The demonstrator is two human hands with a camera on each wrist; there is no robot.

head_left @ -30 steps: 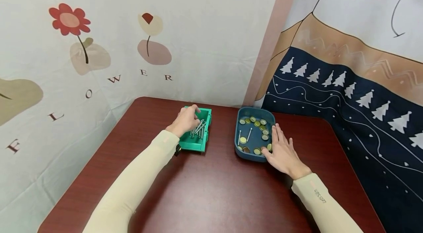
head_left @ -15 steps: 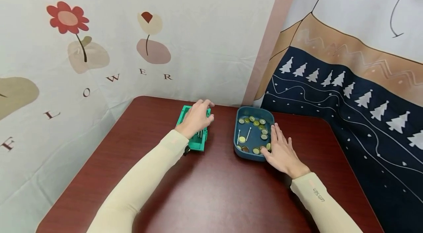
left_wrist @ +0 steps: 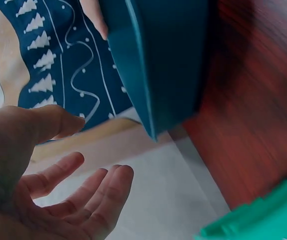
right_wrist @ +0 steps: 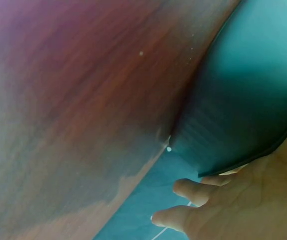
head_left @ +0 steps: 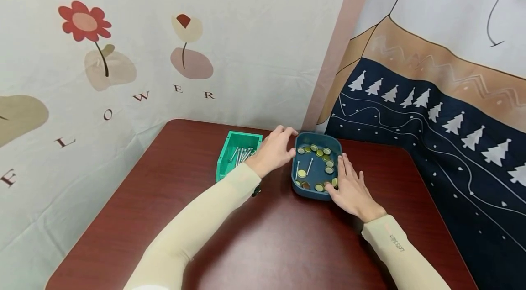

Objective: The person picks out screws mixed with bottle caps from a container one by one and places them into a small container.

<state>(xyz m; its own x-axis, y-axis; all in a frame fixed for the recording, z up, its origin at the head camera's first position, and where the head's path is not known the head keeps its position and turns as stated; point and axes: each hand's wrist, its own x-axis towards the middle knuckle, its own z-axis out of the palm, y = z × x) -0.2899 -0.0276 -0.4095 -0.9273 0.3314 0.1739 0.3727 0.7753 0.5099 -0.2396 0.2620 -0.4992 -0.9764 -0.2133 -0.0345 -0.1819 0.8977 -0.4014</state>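
My left hand [head_left: 273, 150] hovers between the two containers, its fingers parted and nothing between them. In the left wrist view, the thumb and fingers of this left hand [left_wrist: 68, 185] stand apart beside the blue bin's wall [left_wrist: 173, 65]. A dark blue bin [head_left: 313, 196] holds several round bottle caps [head_left: 302, 173] and two nails [head_left: 310, 167]. Along its right rim rests my right hand [head_left: 354, 193], fingers straight, thumb over the near right corner. A green tray [head_left: 223, 162] on the left holds several long nails [head_left: 243, 155], partly hidden by my left forearm.
Both containers stand on a dark red-brown table [head_left: 263, 235], toward its back edge. Behind the table hangs a pale printed cloth [head_left: 255, 43]; a navy cloth with white trees [head_left: 411, 121] covers the right side.
My left hand has moved from inside the green tray, up and rightward to the blue bin's left side. The nails in the tray are more visible. My right hand has stayed in place.
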